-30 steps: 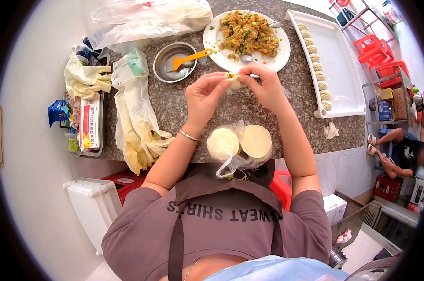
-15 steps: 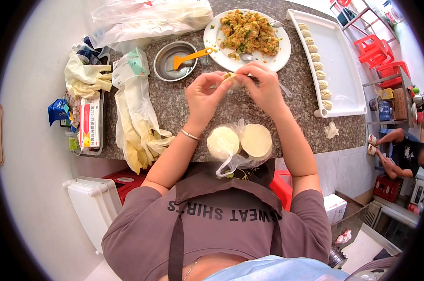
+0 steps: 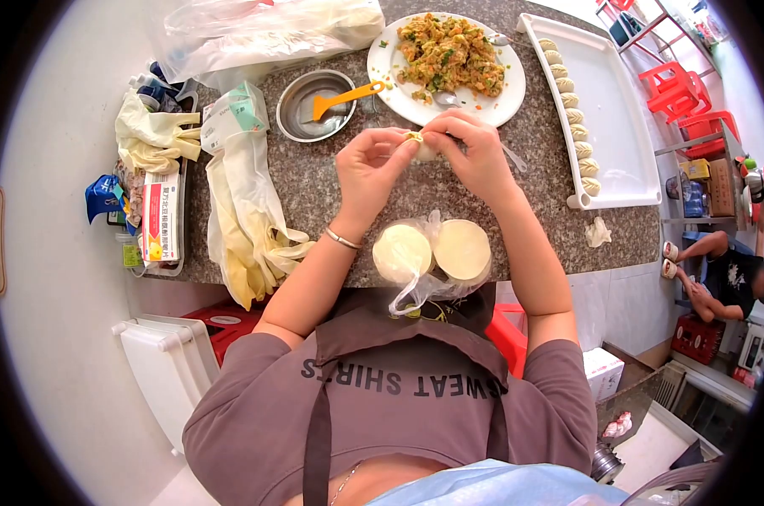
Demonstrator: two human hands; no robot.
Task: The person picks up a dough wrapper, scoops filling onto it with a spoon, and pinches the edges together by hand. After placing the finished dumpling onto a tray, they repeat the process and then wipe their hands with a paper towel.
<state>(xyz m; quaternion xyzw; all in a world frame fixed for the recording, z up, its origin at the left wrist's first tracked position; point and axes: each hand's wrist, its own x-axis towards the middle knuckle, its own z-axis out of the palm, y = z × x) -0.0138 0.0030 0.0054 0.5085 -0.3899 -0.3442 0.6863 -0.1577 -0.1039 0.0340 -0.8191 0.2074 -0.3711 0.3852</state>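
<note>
Between my two hands is a pale dumpling [image 3: 426,152], its edge pinched at the top. My left hand [image 3: 373,160] grips it from the left with thumb and forefinger, and my right hand [image 3: 470,152] pinches its other side. The fingers hide part of the dumpling. Just beyond them, a white plate [image 3: 502,108] carries a heap of chopped filling [image 3: 449,59] with spoons in it. Nearer my body, two stacks of round dough wrappers [image 3: 401,253] sit in clear plastic. Finished pleated dumplings [image 3: 577,132] line the left side of a white tray [image 3: 622,126].
A metal bowl [image 3: 293,110] with an orange spatula [image 3: 335,101] stands left of the plate. Pale gloves [image 3: 251,228] and a large plastic bag [image 3: 264,42] lie on the left side of the stone counter [image 3: 534,244]. Another person [image 3: 723,278] sits at far right.
My fingers have shifted slightly along the dumpling's edge, and more of its pleated top and pale body shows now. The other things stay in place.
</note>
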